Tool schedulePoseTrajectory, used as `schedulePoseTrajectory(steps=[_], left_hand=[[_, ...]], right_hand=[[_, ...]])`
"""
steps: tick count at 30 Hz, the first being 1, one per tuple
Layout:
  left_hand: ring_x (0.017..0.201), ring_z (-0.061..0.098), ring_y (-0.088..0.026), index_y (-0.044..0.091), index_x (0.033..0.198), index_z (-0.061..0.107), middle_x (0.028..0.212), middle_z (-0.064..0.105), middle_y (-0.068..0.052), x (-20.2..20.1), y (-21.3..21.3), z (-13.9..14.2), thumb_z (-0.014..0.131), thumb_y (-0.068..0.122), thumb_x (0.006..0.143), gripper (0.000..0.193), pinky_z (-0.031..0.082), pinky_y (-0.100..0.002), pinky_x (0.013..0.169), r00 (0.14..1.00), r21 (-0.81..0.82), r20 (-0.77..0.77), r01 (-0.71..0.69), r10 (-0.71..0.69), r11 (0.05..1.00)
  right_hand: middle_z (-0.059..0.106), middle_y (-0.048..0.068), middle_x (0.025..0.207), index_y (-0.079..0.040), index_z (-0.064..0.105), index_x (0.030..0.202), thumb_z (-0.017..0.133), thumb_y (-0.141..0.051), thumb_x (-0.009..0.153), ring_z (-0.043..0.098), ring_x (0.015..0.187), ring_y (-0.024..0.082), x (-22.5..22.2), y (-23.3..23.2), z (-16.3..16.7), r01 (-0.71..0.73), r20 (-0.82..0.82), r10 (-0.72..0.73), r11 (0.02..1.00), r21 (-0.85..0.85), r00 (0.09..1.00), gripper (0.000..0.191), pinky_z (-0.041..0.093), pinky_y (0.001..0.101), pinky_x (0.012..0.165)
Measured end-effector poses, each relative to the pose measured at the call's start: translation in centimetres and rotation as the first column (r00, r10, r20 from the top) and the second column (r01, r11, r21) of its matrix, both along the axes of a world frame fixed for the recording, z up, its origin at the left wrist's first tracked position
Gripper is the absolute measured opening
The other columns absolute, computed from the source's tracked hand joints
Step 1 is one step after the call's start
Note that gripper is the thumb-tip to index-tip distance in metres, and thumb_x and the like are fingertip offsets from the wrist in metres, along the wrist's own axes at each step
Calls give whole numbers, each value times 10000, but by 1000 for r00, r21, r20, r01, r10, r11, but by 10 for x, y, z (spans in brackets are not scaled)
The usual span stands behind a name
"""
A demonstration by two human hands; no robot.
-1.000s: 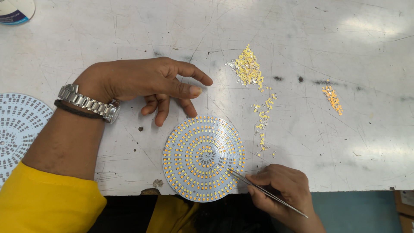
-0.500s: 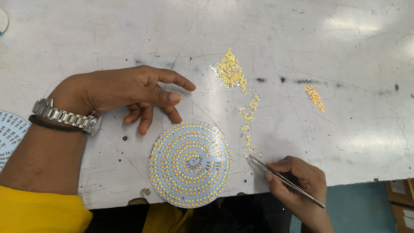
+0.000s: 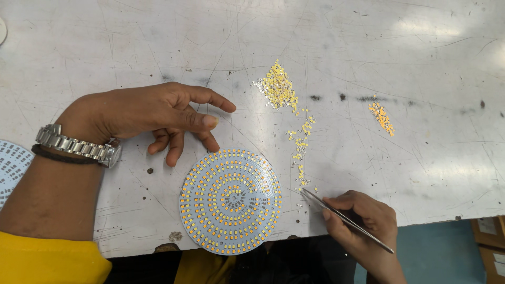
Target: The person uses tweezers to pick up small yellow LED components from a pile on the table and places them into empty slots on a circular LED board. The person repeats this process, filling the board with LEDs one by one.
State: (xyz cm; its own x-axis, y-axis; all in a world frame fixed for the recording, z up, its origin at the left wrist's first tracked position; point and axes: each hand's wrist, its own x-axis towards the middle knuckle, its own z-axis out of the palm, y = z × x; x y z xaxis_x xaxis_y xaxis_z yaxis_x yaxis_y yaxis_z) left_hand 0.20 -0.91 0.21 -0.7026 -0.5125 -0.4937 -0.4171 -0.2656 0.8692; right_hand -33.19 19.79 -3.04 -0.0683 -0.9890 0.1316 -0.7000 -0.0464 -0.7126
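Observation:
A round white circuit board covered in rings of small yellow chips lies at the table's near edge. My left hand rests on the table just above and left of it, fingers loosely curled, holding nothing; a metal watch is on that wrist. My right hand grips thin metal tweezers, whose tips sit on the table just right of the board, beside a trail of loose yellow chips. A bigger heap of chips lies farther back.
The scratched white table carries a small orange-yellow chip pile at the right. Another round board pokes in at the left edge. Cardboard boxes stand on the blue floor at lower right.
The tweezers' tips have left the board's right part and now rest on the table right of it, near the loose chips. My left hand stays put.

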Motion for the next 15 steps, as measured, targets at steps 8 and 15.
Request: schedulePoseTrajectory(steps=[8, 15], left_hand=[[379, 694, -154, 182, 1419, 543, 948, 846, -161, 2, 0, 2, 669, 543, 741, 778, 465, -233, 280, 1000, -57, -4, 30, -30, 998], [425, 719, -162, 163, 1443, 518, 942, 838, -155, 3, 0, 0, 634, 571, 748, 814, 492, -238, 312, 996, -91, -10, 85, -86, 992]], right_hand=[[713, 37, 652, -4, 750, 827, 795, -57, 733, 611, 504, 82, 2, 0, -1, -9, -14, 9, 1000, 24, 1000, 117, 434, 218, 475], [700, 33, 686, -33, 730, 835, 810, -99, 733, 654, 559, 101, 23, -6, -9, -301, 88, 302, 953, -18, 949, 146, 474, 234, 510]])
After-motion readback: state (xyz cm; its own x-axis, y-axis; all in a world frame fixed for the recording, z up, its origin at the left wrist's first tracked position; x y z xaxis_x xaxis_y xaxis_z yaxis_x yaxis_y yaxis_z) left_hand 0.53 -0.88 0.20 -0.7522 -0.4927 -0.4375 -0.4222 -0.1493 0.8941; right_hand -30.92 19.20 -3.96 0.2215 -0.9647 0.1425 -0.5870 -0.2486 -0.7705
